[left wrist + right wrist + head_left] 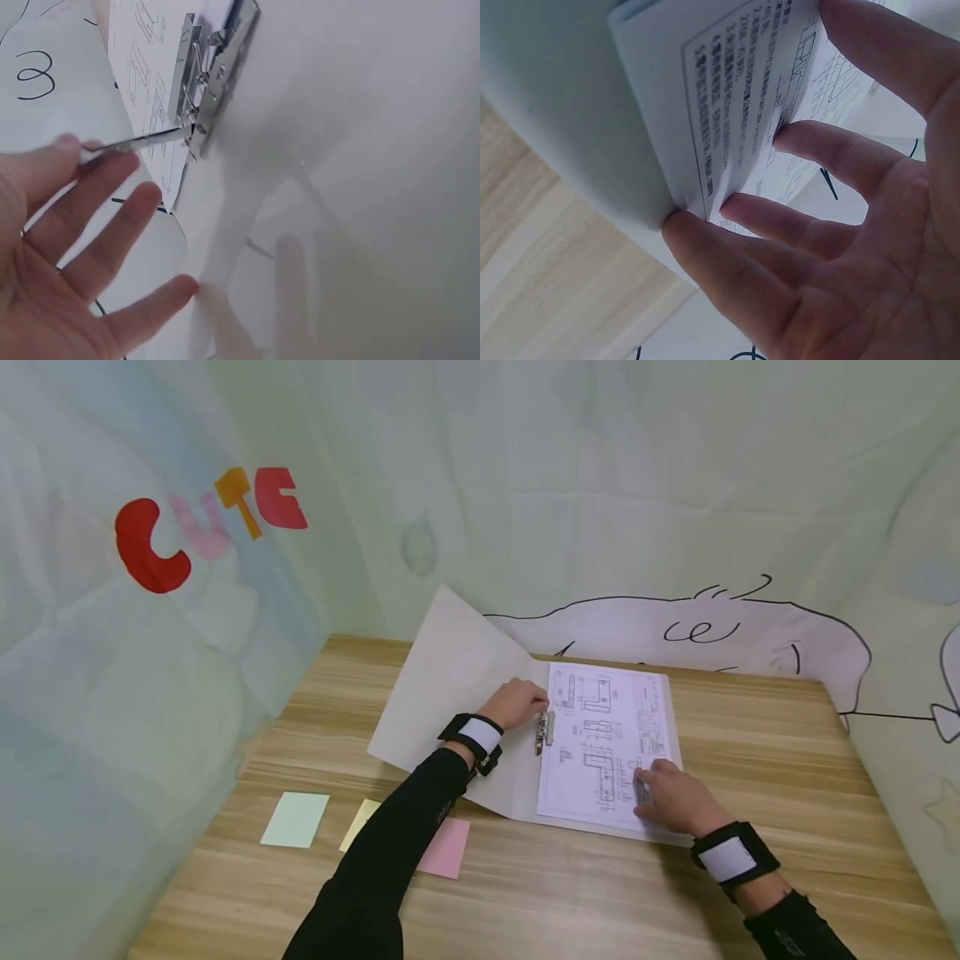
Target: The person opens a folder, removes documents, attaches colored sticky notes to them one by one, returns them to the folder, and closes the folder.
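An open white folder (450, 685) lies on the wooden table, its left cover raised at the far corner. Along its spine sits a metal lever clip (217, 82). The left hand (514, 702) pinches the clip's lever (142, 140) between thumb and index finger, its other fingers spread. Lever and clip stand at an angle to each other. A stack of printed technical drawings (600, 727) lies on the folder's right side. The right hand (678, 797) rests its fingertips on the lower right of the sheets, one finger at the stack's edge in the right wrist view.
On the table (525, 893) to the left lie a pale green sticky note (296, 819), a yellow one (358, 824) and a pink one (446, 847); the left arm partly covers the latter two. A printed fabric backdrop (600, 485) stands behind the table and along its sides.
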A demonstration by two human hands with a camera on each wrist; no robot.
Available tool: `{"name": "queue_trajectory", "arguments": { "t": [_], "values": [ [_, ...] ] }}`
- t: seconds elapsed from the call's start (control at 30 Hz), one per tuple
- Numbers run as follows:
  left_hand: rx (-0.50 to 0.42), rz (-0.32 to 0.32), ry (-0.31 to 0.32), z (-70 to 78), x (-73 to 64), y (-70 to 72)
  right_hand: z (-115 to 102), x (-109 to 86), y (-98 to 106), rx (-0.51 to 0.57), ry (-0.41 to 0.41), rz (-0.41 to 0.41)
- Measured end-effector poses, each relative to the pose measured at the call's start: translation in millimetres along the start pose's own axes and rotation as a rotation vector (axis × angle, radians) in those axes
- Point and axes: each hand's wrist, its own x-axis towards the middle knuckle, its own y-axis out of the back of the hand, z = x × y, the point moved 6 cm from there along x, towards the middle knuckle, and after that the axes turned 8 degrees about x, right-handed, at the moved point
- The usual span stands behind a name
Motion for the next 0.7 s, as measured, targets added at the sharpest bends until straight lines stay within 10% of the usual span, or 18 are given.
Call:
{"name": "queue_trajectory", "arguments": {
  "t": [0.7],
  "values": [
    [-0.003,0.16,0.246,-4.5,25.3,-16.8,6,0.3,-3,0.031,-0.012,0.01]
  ]
}}
